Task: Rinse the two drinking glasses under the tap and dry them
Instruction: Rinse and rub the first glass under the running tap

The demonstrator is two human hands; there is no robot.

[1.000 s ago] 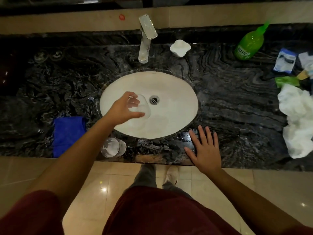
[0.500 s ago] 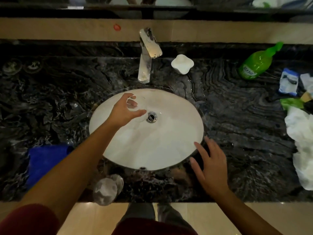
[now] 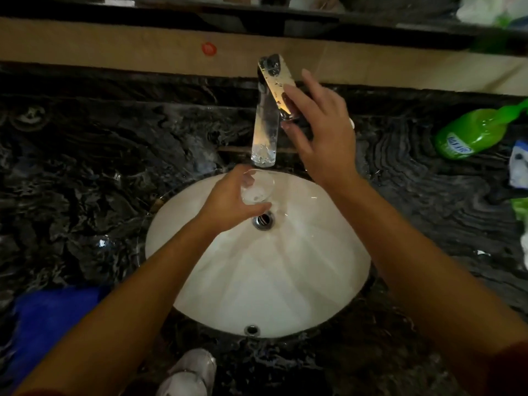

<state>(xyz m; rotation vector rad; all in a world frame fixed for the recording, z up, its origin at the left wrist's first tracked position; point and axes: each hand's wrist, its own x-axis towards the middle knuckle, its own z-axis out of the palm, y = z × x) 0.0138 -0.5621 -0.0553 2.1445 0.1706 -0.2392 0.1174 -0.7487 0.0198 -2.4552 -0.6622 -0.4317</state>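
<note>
Left hand (image 3: 228, 202) grips one glass (image 3: 256, 190) over the sink (image 3: 257, 281), under the spout; farther back, the right hand (image 3: 320, 130) rests loosely spread on the tap (image 3: 267, 115) lever. Rinsing begins; next, start the water

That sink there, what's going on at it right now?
A person is rinsing drinking glasses. The left hand holds a clear glass over the white sink, just below the tap. The right hand is on the tap's lever. No running water is visible. A second glass stands at the counter's near edge, and a blue cloth lies left of the sink.
</note>
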